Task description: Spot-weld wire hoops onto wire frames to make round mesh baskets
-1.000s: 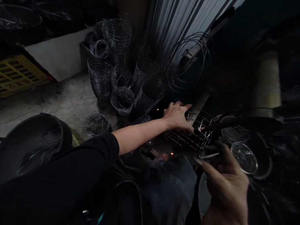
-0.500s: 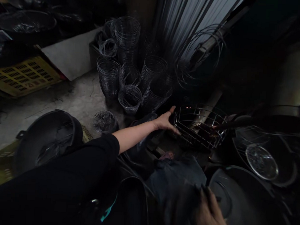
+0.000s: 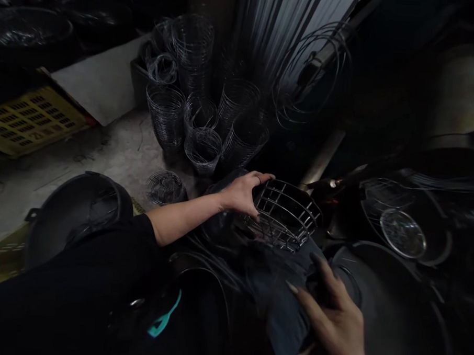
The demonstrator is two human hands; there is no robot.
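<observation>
A wire basket (image 3: 288,216), built of crossed metal rods, is tilted over dark cloth-covered legs (image 3: 288,305). My left hand (image 3: 244,193) grips its left end, thumb on the near side and fingers at the far edge. Lower right, my right hand (image 3: 343,318) holds nothing that I can see, its thumb and fingers spread apart beside the cloth and short of the basket. A faint orange glow shows in the dark just right of the basket.
Several stacks of wire rings (image 3: 165,114) stand on the floor ahead. Large dark basins lie at left (image 3: 78,212) and right (image 3: 396,310); a round wire piece (image 3: 403,232) rests in another at right. A yellow crate (image 3: 35,116) sits far left. A pale bar (image 3: 324,158) slants behind the basket.
The wire basket has come left and nearer, over the legs, with my left hand drawn back alongside it. My right hand has risen a little, its fingers spreading.
</observation>
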